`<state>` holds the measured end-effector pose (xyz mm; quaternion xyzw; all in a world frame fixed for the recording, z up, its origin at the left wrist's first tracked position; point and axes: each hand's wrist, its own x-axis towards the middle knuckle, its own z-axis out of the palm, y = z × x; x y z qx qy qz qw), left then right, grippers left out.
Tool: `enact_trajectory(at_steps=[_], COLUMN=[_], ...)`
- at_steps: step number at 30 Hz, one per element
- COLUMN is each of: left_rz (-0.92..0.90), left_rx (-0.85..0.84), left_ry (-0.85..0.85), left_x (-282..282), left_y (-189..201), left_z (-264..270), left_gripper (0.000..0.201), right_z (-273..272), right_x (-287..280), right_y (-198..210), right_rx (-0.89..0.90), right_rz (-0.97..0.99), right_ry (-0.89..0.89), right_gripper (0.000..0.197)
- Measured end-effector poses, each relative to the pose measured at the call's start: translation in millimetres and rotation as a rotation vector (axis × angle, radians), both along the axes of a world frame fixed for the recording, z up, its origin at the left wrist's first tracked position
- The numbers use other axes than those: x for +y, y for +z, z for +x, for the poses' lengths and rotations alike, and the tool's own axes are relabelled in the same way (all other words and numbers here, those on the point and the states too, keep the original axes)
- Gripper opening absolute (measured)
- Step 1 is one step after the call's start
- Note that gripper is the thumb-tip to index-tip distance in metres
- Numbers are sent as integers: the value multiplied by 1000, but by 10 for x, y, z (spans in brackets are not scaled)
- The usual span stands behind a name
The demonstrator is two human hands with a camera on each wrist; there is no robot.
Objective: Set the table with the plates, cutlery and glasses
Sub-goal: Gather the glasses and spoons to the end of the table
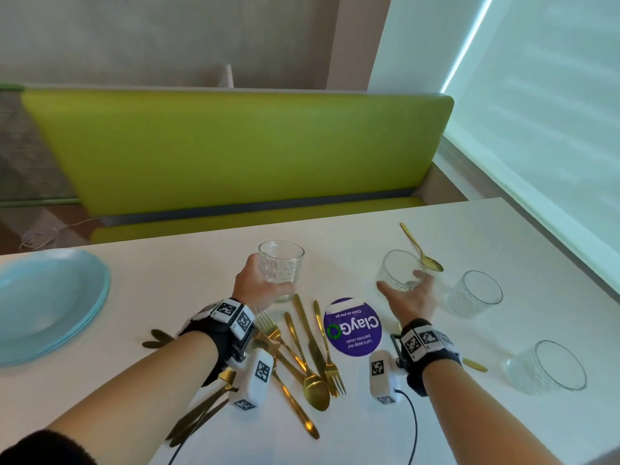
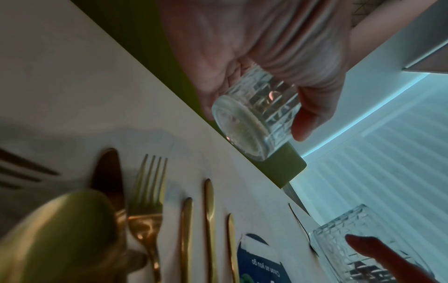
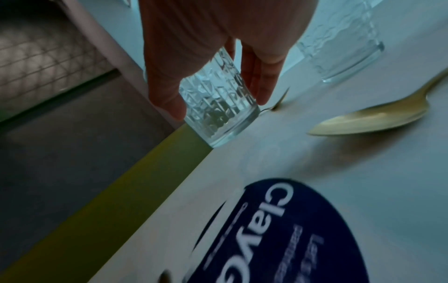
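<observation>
My left hand grips a clear patterned glass, lifted off the white table; the left wrist view shows its base in the air above the table. My right hand holds a second glass, tilted, fingers wrapped round its lower part. Several gold knives, forks and spoons lie in a loose pile beneath my wrists. A stack of light-blue plates sits at the left.
Two more glasses stand at the right. A gold spoon lies behind the right glass. A purple round sticker marks the table's middle. A green bench runs behind the far edge; a blind covers the right.
</observation>
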<state>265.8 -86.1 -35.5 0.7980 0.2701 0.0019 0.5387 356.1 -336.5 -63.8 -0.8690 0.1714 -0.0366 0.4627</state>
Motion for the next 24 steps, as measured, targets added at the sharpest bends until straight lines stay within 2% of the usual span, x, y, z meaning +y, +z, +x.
enact_trajectory(at_steps=[7,13,16,19,24], left_rz=[-11,-29,-7,30,31], left_rx=[20,30,9,14,21], left_ry=[22,114,166,222,272], left_x=[479,1309,1797,2174,2627], left_y=[-79,-107,-208,-247,-337], left_z=[-620,-1449,-1863,-2296,-2912], left_gripper=[76,83,95,92,98], right_z=[-890,-1758,-2130,-2476,-2916], right_x=[779,1726,2188,2621,3274], right_y=[170,209,194,140,64], right_rx=[53,111,143,168,209], right_rz=[-51,-42,-48,-60,-88], right_ry=[306,390,466,542,652], right_gripper=[74,78,73,74,78])
